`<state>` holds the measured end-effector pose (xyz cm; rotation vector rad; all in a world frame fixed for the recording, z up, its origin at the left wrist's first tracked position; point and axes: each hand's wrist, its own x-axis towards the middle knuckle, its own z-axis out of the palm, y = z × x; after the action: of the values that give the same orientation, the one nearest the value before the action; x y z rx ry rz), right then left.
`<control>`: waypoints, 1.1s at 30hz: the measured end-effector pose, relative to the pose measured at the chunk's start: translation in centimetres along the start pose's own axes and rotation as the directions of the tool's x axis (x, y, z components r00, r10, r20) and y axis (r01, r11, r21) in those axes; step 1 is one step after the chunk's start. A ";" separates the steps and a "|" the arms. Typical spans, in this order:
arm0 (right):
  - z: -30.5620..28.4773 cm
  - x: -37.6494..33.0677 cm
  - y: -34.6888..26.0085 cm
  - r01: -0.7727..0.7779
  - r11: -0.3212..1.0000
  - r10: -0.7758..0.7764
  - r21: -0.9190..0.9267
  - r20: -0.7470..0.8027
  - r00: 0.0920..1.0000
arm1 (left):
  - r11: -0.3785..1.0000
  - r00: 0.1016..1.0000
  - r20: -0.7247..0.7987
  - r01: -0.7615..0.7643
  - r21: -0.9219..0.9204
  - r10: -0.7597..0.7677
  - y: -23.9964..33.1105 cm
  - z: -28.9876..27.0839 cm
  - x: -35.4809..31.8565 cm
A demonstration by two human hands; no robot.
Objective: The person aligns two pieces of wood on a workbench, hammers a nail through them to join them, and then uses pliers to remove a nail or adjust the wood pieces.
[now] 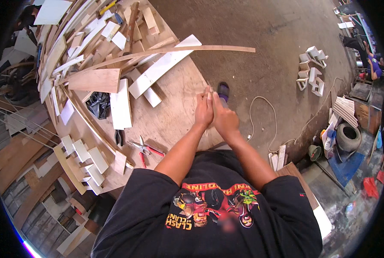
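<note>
Well, the biggest thing here is the plywood workbench, running from the near left to the far middle and heaped with offcuts. A long thin wood strip arches across its far side, with a white board lying under it and a black plastic bag to the left. Nearer, red-handled snips and dark pliers rest on the bench top. On the concrete floor to the right, a pale cable loops past small white frames.

At the bench's right edge, the left hand and right hand press together, palms closed around a small thin wood piece whose tip shows just above the fingers. I'd judge that even pressure from both palms, kept square along the piece, suits this hold best.
</note>
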<state>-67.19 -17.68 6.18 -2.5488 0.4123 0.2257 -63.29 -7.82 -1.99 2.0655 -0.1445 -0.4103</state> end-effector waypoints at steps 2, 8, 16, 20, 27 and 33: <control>-0.2 0.8 -0.5 0.011 1.000 -0.011 -0.029 -0.009 1.000 | 1.000 1.000 0.013 0.001 -0.029 -0.001 -0.8 -0.3 0.4; 1.2 1.1 1.1 -0.041 0.999 0.040 0.014 0.055 0.998 | 0.998 0.999 0.036 0.041 -0.042 -0.040 0.4 -0.7 0.2; -0.9 0.7 2.6 -0.412 0.513 0.224 0.753 0.346 0.911 | 0.993 0.993 0.052 0.112 -0.025 -0.110 1.6 -0.6 -0.1; -0.5 0.1 2.9 -0.157 0.750 0.193 0.643 0.015 0.981 | 0.997 0.997 0.016 0.077 0.010 -0.077 1.6 -0.3 -0.2; -2.2 -0.4 1.3 -0.183 0.846 0.225 0.502 -0.024 0.974 | 0.996 0.996 0.027 0.090 -0.005 -0.090 1.1 0.0 -0.1; -5.2 -1.0 -0.7 -0.294 0.468 0.201 0.833 0.223 0.954 | 0.998 0.998 0.022 0.066 -0.016 -0.066 0.8 0.1 -0.1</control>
<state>-67.52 -19.71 11.13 -1.4486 0.6620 0.1775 -63.39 -8.28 -1.31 2.0542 -0.0856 -0.4725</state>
